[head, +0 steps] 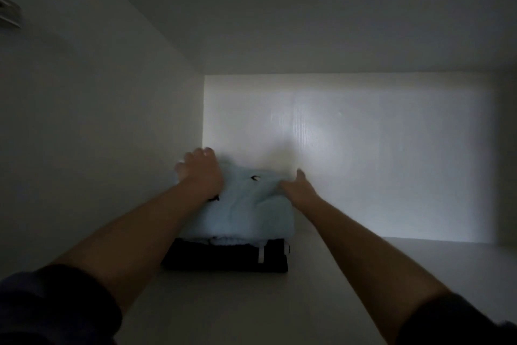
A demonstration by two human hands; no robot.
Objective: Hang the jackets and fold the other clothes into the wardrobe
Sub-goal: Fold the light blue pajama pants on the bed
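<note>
White wardrobe shelf (363, 274) bore a dark garment (223, 259) under a blue top (246, 205), pressed by the left hand (200, 170) and right hand (298, 188), both open; pushing evenly seemed likeliest to keep the edges square.

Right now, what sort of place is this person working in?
Most likely inside a wardrobe: a white shelf, side wall and back panel box the space in, and a folded light blue garment lies stacked on a folded black garment on the shelf.
</note>
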